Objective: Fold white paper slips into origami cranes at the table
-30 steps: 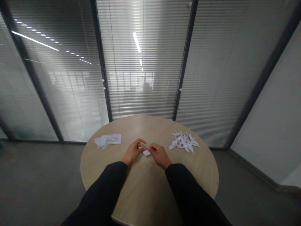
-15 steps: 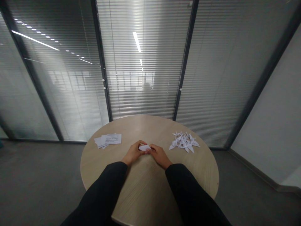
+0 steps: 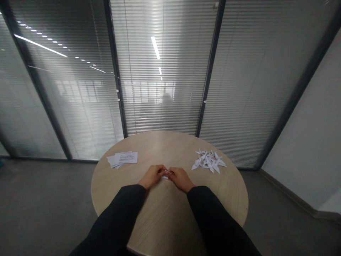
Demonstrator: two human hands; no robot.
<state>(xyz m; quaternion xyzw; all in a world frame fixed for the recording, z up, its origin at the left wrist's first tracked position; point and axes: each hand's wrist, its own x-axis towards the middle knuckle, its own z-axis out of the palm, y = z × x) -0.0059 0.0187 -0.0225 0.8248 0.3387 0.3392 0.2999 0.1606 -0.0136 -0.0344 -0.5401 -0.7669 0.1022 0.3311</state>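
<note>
Both hands meet over the middle of the round wooden table (image 3: 160, 213). My left hand (image 3: 153, 175) pinches the left side of a small folded piece of white paper (image 3: 165, 177). From the other side, my right hand (image 3: 180, 178) grips the same paper with thumb and fingers pressed together. Most of the paper is hidden by the fingers; only a narrow white strip shows below them. To the right lies a heap of white folded paper cranes (image 3: 208, 160). On the left side rests a small stack of printed paper sheets (image 3: 126, 158), slightly fanned out.
Beyond the table's far edge stands a glass partition with blinds (image 3: 162, 117) between dark frames. A white wall (image 3: 314, 149) rises on the right. Grey floor (image 3: 48, 206) surrounds the table.
The folded paper was tilted up with its face showing half a second ago; now it is mostly covered by my fingers. My left hand's fingers have curled in and lowered slightly.
</note>
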